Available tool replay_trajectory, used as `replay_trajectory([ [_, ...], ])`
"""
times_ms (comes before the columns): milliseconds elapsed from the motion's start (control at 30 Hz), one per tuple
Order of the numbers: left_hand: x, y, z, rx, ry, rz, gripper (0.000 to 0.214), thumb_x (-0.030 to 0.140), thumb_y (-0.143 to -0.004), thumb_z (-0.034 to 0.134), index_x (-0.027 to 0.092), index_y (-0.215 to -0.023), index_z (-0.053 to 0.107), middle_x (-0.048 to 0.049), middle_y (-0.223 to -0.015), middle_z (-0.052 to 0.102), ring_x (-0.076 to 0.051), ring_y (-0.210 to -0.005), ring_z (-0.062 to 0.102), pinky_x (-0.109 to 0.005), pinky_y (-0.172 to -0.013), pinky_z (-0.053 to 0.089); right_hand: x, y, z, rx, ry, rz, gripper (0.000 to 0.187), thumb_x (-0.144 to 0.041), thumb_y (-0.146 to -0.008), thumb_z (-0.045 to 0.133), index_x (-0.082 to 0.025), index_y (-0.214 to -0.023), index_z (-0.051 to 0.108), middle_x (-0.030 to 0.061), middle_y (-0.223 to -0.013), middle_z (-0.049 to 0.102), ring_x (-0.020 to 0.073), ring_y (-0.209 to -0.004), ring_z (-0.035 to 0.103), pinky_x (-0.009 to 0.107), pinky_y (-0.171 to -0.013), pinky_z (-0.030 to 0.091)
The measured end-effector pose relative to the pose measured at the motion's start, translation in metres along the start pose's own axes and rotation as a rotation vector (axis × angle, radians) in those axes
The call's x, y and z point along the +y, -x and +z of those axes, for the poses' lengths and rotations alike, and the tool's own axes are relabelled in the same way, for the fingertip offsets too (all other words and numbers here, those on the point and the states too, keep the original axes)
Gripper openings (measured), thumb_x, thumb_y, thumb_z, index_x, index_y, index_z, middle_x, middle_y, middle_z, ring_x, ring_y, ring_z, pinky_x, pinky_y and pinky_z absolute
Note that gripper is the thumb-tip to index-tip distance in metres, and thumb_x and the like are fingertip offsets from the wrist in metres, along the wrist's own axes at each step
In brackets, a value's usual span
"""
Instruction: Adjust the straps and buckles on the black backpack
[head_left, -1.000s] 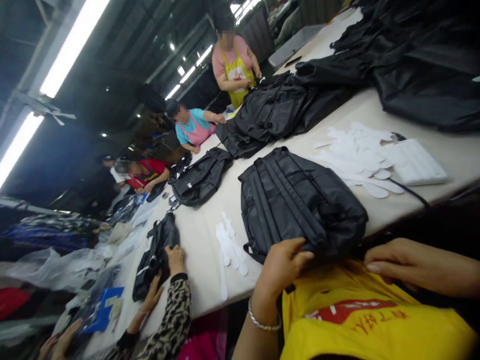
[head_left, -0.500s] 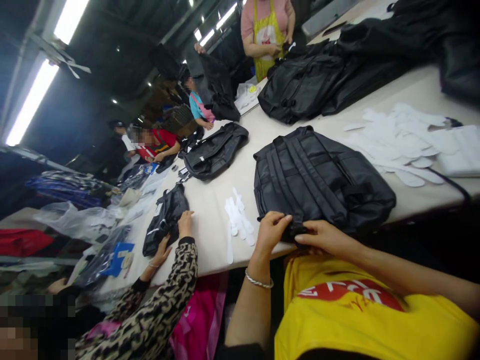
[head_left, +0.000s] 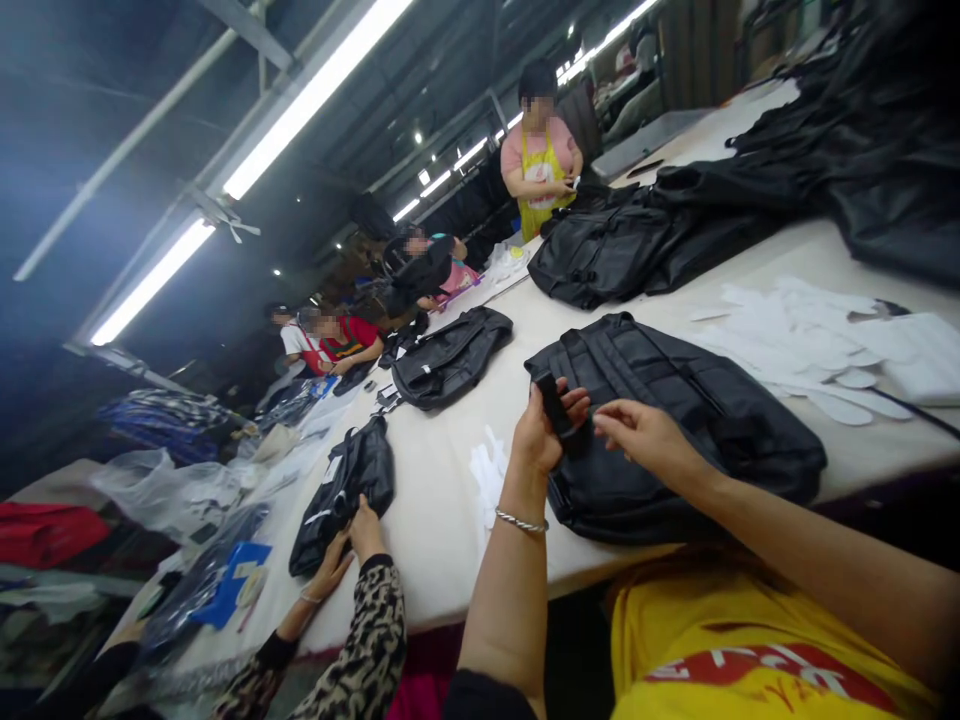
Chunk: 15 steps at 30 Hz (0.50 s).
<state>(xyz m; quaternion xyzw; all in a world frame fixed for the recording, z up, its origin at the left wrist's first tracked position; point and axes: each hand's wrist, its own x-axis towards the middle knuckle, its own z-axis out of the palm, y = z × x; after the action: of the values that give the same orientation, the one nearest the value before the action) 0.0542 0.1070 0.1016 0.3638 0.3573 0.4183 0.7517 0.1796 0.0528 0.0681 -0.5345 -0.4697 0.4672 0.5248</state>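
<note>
A black backpack (head_left: 675, 400) lies on the table in front of me, with its shoulder straps facing up. My left hand (head_left: 541, 435), palm upward and wearing a silver twisted bracelet, holds a short black strap end (head_left: 553, 405) across its fingers, above the bag's near left corner. Just to the right, my right hand (head_left: 649, 437) hovers over the backpack. Its thumb and fingertips are drawn together in a pinch, a small gap away from the strap; whatever they hold, if anything, does not show.
White strip-shaped pieces (head_left: 802, 345) are heaped at right, and a smaller bunch (head_left: 487, 475) lies left of my forearm. Beyond are more black bags (head_left: 454, 358). At left, a co-worker's hands (head_left: 341, 555) rest at another black bag (head_left: 349, 485). Other people work along the table.
Both hands have risen from the backpack's near edge; the left now shows a strap end in its upturned palm. The co-worker's hands have come closer together. My view has tilted up.
</note>
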Motion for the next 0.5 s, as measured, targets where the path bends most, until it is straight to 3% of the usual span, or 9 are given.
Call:
replay_trajectory([
  [133, -0.001, 0.008, -0.007, -0.002, 0.043, 0.035, 0.048, 0.051, -0.079, 0.032, 0.015, -0.104, 0.050, -0.0132, -0.103, 0.057, -0.021, -0.093, 0.055, -0.037, -0.080, 0.042, 0.028, 0.004, 0.031, -0.047, 0.178, 0.002, 0.031, -0.047, -0.065, 0.054, -0.016, -0.068, 0.052, 0.0022, -0.061, 0.058, 0.0113, -0.052, 0.052, 0.022, -0.047, 0.039],
  [267, 0.005, 0.014, -0.013, -0.111, 0.045, 0.022, 0.059, 0.058, -0.076, 0.029, 0.012, -0.103, 0.052, -0.0161, -0.105, 0.056, -0.024, -0.099, 0.052, -0.041, -0.085, 0.039, 0.029, 0.008, 0.048, -0.245, 0.067, 0.132, 0.031, -0.044, -0.069, 0.048, -0.017, -0.053, 0.044, -0.0016, -0.043, 0.050, 0.0070, -0.036, 0.043, 0.020, -0.038, 0.034],
  [367, 0.006, 0.017, -0.018, -0.151, 0.051, -0.101, 0.075, 0.067, -0.070, 0.024, 0.005, -0.098, 0.055, -0.0198, -0.096, 0.059, -0.026, -0.091, 0.056, -0.041, -0.085, 0.038, 0.027, 0.025, 0.052, -0.388, -0.083, 0.270, 0.031, -0.041, -0.068, 0.047, -0.017, -0.051, 0.041, -0.0034, -0.037, 0.046, 0.0051, -0.029, 0.037, 0.017, -0.031, 0.028],
  [500, -0.012, 0.024, -0.021, -0.153, 0.065, -0.279, 0.063, 0.057, -0.076, 0.030, 0.005, -0.100, 0.054, -0.0168, -0.095, 0.059, -0.019, -0.082, 0.059, -0.035, -0.087, 0.038, 0.028, 0.054, 0.054, -0.497, -0.153, 0.365, 0.029, -0.038, -0.065, 0.049, -0.016, -0.049, 0.042, -0.0028, -0.037, 0.047, 0.0052, -0.030, 0.040, 0.017, -0.031, 0.029],
])
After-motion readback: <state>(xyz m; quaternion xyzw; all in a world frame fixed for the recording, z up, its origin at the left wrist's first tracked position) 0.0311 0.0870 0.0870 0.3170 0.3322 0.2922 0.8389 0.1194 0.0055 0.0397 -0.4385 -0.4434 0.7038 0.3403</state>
